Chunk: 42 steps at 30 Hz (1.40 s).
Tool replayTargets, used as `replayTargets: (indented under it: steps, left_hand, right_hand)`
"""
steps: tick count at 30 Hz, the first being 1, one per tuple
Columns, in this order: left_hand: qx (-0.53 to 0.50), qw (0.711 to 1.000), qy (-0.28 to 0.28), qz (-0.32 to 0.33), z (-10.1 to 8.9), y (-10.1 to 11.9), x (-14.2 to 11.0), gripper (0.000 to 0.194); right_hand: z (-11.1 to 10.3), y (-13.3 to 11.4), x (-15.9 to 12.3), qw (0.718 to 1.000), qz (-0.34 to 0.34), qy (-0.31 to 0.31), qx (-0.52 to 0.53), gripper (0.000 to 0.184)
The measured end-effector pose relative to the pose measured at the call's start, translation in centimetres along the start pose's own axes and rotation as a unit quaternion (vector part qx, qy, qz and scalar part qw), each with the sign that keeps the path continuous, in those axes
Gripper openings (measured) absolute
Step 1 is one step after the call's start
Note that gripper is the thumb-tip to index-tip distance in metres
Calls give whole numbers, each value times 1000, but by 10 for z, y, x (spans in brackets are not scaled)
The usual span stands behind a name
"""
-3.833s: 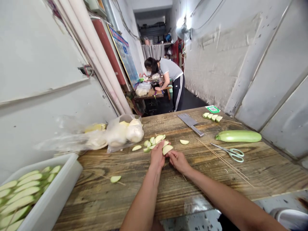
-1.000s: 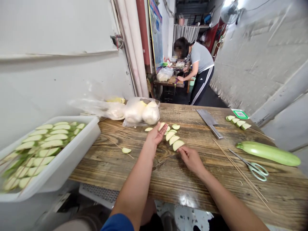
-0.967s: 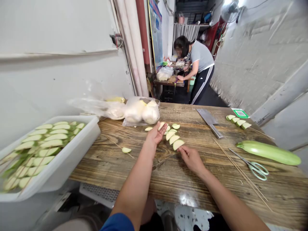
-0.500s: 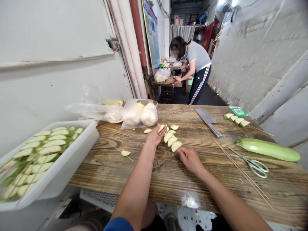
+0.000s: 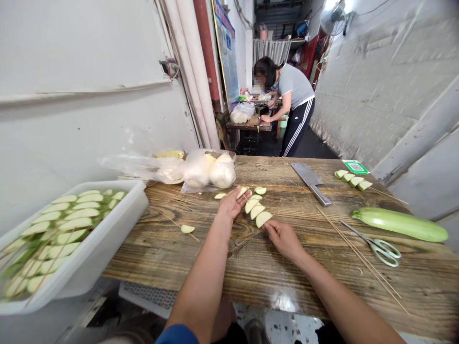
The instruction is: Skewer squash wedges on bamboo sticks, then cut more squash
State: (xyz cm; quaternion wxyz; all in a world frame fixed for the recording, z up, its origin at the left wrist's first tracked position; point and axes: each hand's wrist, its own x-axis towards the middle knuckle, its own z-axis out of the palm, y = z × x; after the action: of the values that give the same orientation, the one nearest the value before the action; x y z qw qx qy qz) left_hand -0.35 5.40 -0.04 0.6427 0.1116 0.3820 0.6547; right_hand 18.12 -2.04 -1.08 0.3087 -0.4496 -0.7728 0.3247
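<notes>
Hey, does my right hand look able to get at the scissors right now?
Probably yes: only thin skewers lying on the table seem to come between the right hand and the scissors, though it is at a slice.

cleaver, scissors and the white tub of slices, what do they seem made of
Cleaver: grey metal, probably steel; the smooth handle has a silvery sheen, so likely metal too.
Scissors: grey blades that look like metal; smooth, pale green handles, probably plastic.
White tub: smooth whitish walls with a rounded rim suggest plastic, exact kind unclear.
</notes>
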Motion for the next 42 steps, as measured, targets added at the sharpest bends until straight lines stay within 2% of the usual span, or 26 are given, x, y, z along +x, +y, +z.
replayTargets:
  steps: [7,19,25,32,42]
  left_hand:
    - [16,1000,11,-18,1,3,-2,7]
    - [37,999,-12,-25,-3,3,-1,10]
    - [52,998,-14,-25,1,3,-4,8]
    - [28,998,4,-61,5,2,-5,7]
    - [37,997,11,-60,11,-1,-10,5]
  right_hand:
    - [0,1,0,1000,2,-4,-1,30]
    - [-2,-3,0,1000,10,-9,16,30]
    - [-2,-3,0,1000,14,-9,26,28]
    - [-1,-2,0,999,18,-4,45,29]
    - [0,-2,0,999,26,-6,40,29]
